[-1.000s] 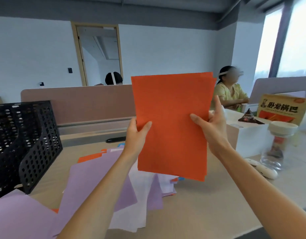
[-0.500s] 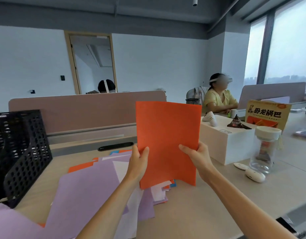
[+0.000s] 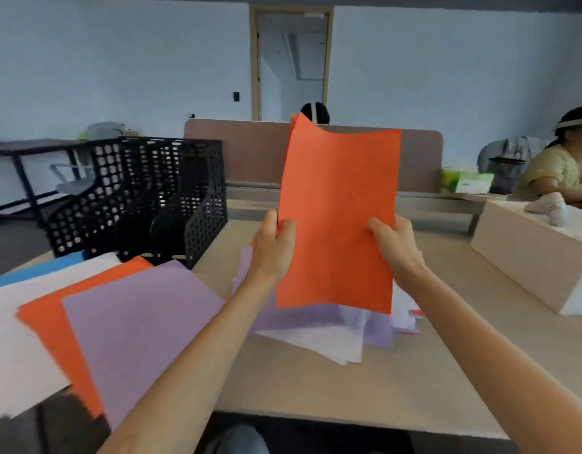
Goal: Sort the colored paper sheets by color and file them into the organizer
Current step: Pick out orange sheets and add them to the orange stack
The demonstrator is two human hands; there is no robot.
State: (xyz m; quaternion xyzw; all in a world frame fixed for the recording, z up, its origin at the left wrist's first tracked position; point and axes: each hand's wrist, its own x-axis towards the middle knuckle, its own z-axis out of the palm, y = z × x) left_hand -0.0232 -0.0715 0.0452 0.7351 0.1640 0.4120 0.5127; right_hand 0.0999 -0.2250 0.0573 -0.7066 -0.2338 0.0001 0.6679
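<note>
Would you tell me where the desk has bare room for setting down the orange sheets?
Bare desk lies between the mixed pile and the pale box, and along the near edge before that pile. The left is crowded with overlapping sheets up to the black organizer.

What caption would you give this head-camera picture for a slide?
Left hand and right hand hold orange sheets upright over the desk, black mesh organizer to the left.

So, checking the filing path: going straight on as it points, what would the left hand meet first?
Probably the brown desk divider, not the black organizer, which sits left of the left hand; depth is unclear.
</note>
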